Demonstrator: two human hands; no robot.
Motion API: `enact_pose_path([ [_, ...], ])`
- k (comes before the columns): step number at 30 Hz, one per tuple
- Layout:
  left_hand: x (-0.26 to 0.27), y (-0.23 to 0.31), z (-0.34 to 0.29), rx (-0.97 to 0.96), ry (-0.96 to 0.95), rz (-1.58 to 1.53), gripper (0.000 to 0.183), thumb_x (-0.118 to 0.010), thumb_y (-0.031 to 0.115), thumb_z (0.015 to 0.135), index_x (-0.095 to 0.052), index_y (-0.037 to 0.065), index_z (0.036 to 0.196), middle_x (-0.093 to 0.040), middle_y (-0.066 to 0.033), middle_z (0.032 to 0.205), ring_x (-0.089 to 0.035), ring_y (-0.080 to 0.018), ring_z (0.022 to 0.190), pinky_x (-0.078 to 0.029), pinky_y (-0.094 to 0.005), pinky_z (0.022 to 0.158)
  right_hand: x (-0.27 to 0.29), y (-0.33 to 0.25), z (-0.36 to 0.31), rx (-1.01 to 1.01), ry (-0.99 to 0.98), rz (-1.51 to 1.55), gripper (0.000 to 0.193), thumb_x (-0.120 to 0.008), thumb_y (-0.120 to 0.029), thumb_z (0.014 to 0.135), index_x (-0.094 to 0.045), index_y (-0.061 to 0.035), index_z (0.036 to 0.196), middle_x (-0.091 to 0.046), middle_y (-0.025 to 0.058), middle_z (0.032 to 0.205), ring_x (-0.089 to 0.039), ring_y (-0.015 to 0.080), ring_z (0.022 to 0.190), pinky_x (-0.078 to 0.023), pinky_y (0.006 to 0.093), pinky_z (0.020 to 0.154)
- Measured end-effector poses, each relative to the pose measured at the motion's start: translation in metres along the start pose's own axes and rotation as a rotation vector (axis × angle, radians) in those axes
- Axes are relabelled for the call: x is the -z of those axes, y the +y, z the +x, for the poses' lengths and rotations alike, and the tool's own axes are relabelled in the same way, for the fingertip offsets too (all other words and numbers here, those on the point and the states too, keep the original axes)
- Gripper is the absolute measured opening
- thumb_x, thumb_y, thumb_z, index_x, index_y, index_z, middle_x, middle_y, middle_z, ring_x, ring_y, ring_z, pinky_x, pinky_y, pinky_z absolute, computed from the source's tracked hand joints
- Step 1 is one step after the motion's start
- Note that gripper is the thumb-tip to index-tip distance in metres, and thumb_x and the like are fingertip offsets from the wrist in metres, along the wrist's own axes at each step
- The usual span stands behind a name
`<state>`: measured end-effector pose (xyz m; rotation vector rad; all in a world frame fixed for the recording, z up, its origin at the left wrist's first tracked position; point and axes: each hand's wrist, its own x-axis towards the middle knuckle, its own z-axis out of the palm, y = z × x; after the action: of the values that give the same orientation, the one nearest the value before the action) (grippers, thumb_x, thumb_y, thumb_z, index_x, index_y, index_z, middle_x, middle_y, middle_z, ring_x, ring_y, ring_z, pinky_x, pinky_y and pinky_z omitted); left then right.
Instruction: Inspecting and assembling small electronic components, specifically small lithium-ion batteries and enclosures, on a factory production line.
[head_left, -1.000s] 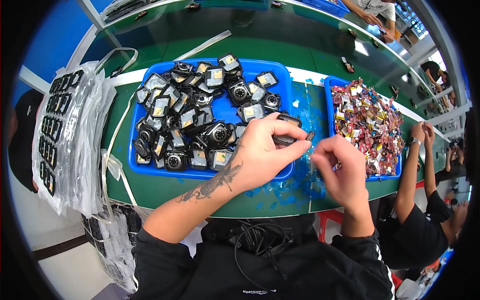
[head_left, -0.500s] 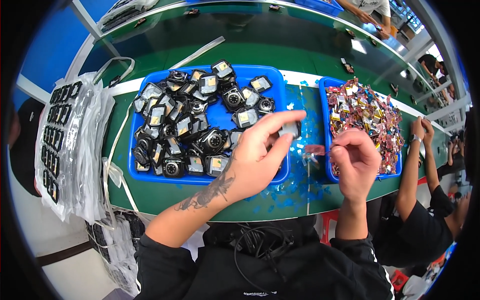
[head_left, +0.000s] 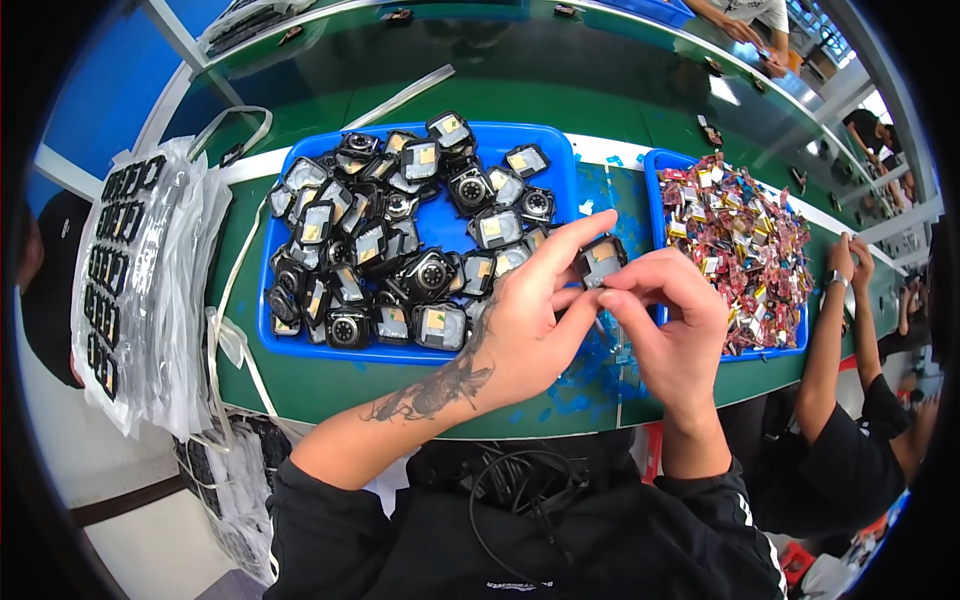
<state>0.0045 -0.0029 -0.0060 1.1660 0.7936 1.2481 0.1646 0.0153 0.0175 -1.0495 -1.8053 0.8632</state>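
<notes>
Your left hand [head_left: 535, 325] clamps a watch case [head_left: 602, 259], held between two blue trays; your right hand [head_left: 678, 325] meets its lower edge, grip unclear. The left tray [head_left: 552, 142] holds watches, the right tray [head_left: 655, 190] small parts.

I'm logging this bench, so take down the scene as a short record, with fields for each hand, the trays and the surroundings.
Left hand: holds a black-rimmed case
Right hand: thumb and forefinger together at the case's near edge; grip unclear
Left tray: blue, piled with watch-like black cases
Right tray: blue, heaped with small mixed parts
Table: green, blue scraps scattered between trays
Far left: clear plastic packs with dark frames
</notes>
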Motion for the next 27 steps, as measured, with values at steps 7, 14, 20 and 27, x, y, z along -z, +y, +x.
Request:
enact_pose_path([
  [7,0.003,0.0,0.005,-0.106,0.161,-0.04,0.049,-0.047,-0.012,0.089,-0.04,-0.004,0.138,-0.056,-0.0155,0.124,-0.055,-0.0187,0.119,-0.045,-0.0309,0.101,0.007,0.002,-0.007,-0.107,0.061,0.186,0.014,-0.068,0.008,0.083,-0.063,0.0063,0.097,-0.064,0.0088,0.092,-0.064,0.0111,0.079,-0.054,0.0222,0.069],
  [14,-0.001,-0.002,0.004,0.006,0.132,-0.167,0.048,-0.048,-0.012,0.089,-0.042,-0.004,0.135,-0.06,-0.0161,0.121,-0.058,-0.0193,0.116,-0.046,-0.0302,0.1,0.0,-0.001,-0.004,-0.036,0.046,0.097,0.012,-0.065,0.009,0.083,-0.064,0.003,0.094,-0.062,0.0087,0.091,-0.063,0.0147,0.081,-0.053,0.0244,0.067],
  [20,-0.001,-0.007,0.002,-0.028,0.096,-0.098,0.045,-0.049,-0.011,0.09,-0.044,-0.004,0.134,-0.059,-0.0144,0.122,-0.057,-0.0171,0.115,-0.045,-0.0288,0.1,-0.003,-0.003,-0.002,0.21,0.081,-0.29,0.014,-0.066,0.008,0.08,-0.065,-0.0003,0.09,-0.064,0.0094,0.087,-0.063,0.0173,0.076,-0.052,0.0254,0.058],
  [27,0.0,0.0,0.0,0.101,0.016,-0.123,0.044,-0.047,-0.009,0.092,-0.042,-0.005,0.136,-0.055,-0.0144,0.129,-0.054,-0.0164,0.119,-0.043,-0.0301,0.103,-0.007,-0.003,0.002,0.103,0.073,-0.155,0.016,-0.067,0.009,0.078,-0.066,-0.0009,0.091,-0.064,0.0113,0.085,-0.063,0.0199,0.073,-0.049,0.0272,0.056],
])
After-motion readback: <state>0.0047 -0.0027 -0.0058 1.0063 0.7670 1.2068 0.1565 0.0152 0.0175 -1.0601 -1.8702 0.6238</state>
